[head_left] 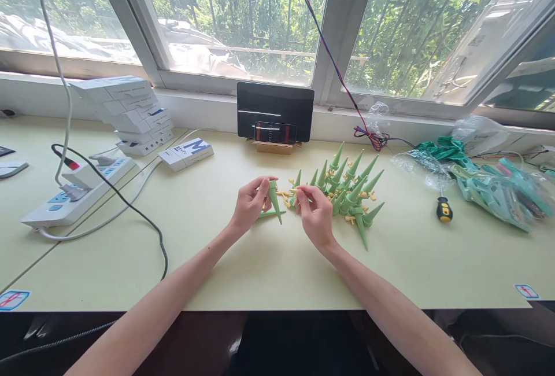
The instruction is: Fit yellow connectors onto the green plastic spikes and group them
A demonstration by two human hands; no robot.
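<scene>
Between the thumb and fingers of my left hand (252,201) is a green cone (275,202), its tip pointing down. Another green piece lies on the table just below that hand. My right hand (315,214) is closed in a pinch at the left edge of the pile. Whatever it pinches is too small or too covered to name; small yellow pieces (284,195) show between the two hands. Beside and behind my right hand stands a cluster of green cones (353,194) with yellow pieces among them, most tips pointing up.
A tablet (276,107) and phone (276,132) stand at the back. On the left are stacked white boxes (141,115), one flat box (186,154), a power strip (78,194) and a black cable (143,222). To the right lie a screwdriver (444,209) and plastic bags (498,196).
</scene>
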